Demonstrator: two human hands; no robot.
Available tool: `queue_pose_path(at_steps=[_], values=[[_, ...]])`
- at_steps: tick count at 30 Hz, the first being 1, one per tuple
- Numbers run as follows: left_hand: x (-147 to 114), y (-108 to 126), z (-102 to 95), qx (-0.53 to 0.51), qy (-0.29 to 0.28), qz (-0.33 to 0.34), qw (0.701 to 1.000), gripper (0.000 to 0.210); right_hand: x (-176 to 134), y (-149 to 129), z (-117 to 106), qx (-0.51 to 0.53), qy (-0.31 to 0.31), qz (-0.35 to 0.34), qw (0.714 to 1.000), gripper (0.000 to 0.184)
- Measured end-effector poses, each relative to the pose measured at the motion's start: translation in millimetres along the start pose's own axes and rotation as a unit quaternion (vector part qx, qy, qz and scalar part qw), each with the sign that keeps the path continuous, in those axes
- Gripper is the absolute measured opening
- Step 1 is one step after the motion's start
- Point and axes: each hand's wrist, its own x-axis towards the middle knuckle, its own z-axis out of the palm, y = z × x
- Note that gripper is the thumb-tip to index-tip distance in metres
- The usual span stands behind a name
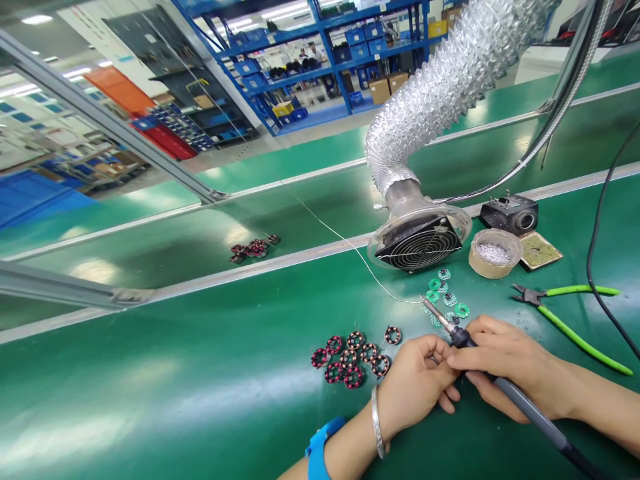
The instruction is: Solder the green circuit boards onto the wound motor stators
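My right hand [520, 363] is wrapped around a soldering iron [470, 343], its tip pointing up and left. A thin solder wire [357, 250] runs down from above and ends close to the iron's tip. Against the right fingertips, my left hand [420, 377] is closed in a pinch; whatever lies between its fingers is hidden. Several wound ring coils [354, 377] with black, red and copper segments lie left of my left hand. One coil [393, 335] sits a little apart from that group. Beyond the iron, small green circuit boards [461, 310] are scattered on the green bench top.
A fume extractor hood [420, 243] on a silver flexible duct [425, 100] hangs over the bench. A round tub [495, 253] of metallic bits, a sponge tray [540, 251], a black holder [510, 213] and green-handled cutters [575, 320] are at right. More coils [255, 248] lie past the rail.
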Motion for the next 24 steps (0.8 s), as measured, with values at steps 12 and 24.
queue_pose_path(at_steps=[12, 24], values=[[-7.0, -8.8, -2.4, 0.015, 0.007, 0.012, 1.000, 0.043, -14.8, 2.4, 0.8, -0.041, -0.022, -0.021, 0.999, 0.043], [-6.5, -2.1, 5.0, 0.016, 0.043, 0.012, 0.999, 0.030, -14.3, 1.4, -6.9, -0.005, 0.032, -0.002, 0.999, 0.050]])
